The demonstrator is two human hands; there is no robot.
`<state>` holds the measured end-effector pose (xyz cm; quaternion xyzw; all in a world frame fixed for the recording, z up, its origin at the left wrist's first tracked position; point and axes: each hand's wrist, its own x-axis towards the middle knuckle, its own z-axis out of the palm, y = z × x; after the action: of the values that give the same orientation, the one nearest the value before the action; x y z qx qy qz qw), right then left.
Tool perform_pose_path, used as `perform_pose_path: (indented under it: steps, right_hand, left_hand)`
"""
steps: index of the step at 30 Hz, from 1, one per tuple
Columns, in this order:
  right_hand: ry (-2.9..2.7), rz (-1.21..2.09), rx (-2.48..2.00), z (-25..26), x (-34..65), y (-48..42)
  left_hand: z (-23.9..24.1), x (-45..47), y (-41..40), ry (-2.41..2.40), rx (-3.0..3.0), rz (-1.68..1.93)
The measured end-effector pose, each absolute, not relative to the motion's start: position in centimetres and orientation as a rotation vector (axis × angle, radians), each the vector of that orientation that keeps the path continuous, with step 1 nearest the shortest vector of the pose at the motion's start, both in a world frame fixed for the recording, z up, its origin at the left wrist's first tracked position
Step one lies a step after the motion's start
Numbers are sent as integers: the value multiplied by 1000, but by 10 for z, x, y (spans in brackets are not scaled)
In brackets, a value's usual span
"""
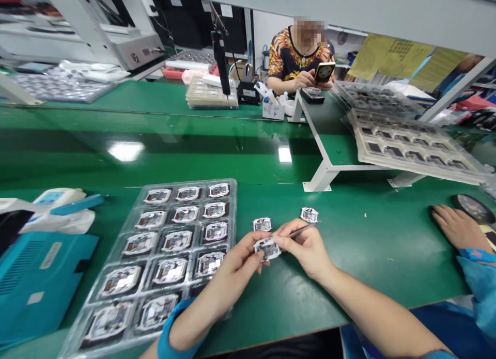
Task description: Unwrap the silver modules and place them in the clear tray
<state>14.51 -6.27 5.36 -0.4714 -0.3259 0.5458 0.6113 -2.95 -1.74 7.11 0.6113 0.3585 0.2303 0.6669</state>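
My left hand pinches a small white square module just above the green bench. My right hand is closed round thin metal tweezers, whose tip rests on that module. Two more loose modules, one and another, lie on the mat just beyond my hands. A clear plastic tray holding several of the same modules in rows sits to the left of my left hand.
A teal box and a white device stand at the left. A co-worker's hand rests at the right beside a dark round disc. Another person sits across the bench holding a phone. More trays lie on a white stand.
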Motion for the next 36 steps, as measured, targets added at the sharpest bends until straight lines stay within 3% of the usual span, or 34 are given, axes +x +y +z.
perform_pose_path:
  steps: [36]
  right_hand:
    - [-871,1242,-1118,61,146,-65]
  left_hand:
    - [72,-34,-15,830,1578,447]
